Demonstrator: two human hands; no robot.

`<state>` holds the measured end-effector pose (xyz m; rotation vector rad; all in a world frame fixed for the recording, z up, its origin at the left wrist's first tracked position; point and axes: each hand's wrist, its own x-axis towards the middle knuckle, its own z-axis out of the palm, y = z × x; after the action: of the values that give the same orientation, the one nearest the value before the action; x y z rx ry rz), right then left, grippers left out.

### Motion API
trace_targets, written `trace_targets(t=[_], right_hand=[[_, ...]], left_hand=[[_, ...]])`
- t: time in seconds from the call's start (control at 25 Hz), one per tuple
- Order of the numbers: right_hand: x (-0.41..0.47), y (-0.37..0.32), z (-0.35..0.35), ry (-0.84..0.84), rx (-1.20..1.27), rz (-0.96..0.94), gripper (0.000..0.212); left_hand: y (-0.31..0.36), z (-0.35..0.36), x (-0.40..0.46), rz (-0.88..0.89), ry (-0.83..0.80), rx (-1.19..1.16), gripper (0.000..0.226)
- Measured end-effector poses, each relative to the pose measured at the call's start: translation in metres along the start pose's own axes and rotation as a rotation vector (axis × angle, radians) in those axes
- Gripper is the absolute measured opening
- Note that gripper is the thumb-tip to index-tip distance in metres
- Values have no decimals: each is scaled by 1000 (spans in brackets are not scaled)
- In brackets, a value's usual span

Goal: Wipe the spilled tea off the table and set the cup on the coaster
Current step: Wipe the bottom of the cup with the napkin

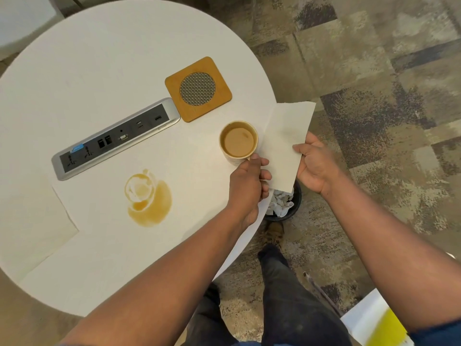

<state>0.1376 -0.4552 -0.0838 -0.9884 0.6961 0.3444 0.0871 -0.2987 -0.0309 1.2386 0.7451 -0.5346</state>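
1. Left hand (249,182) gripping cup (238,141) near table (99,71) edge, just short of coaster (198,89); nearly full, likely to slosh if jerked.
2. Right hand (314,166) pinching paper towel (287,143); may brush cup.
3. Tea spill (149,198) unwiped; could spread.

This looks like an office or meeting space. A round white table (99,71) at left carries a built-in silver power and data strip (114,138) with sockets and USB ports, and mottled grey-beige commercial carpet tiles (374,71) cover the floor at right.
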Motion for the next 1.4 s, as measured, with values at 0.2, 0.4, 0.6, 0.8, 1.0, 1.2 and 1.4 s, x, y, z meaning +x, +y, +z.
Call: trace_targets(t=[0.2,0.4,0.6,0.8,1.0,1.2,1.4], right_hand=[[2,8,-4,-5,-7,16,46],[-1,12,0,-41,60,38,43],[-7,20,13,-102,108,68,43],[-18,25,37,-241,192,127,44],[-33,29,56,-441,305,235,63],[-40,32,63,-599,452,248,61],[-44,37,68,-624,500,235,66]], left_hand=[[-4,-6,1,92,25,-23,32],[0,-24,-6,185,22,70,36],[9,-41,-24,288,-47,153,36],[28,-49,-45,330,-139,222,36],[36,-54,-53,345,-197,238,35],[38,-61,-55,343,-219,258,35],[42,-68,-55,315,-251,261,36]])
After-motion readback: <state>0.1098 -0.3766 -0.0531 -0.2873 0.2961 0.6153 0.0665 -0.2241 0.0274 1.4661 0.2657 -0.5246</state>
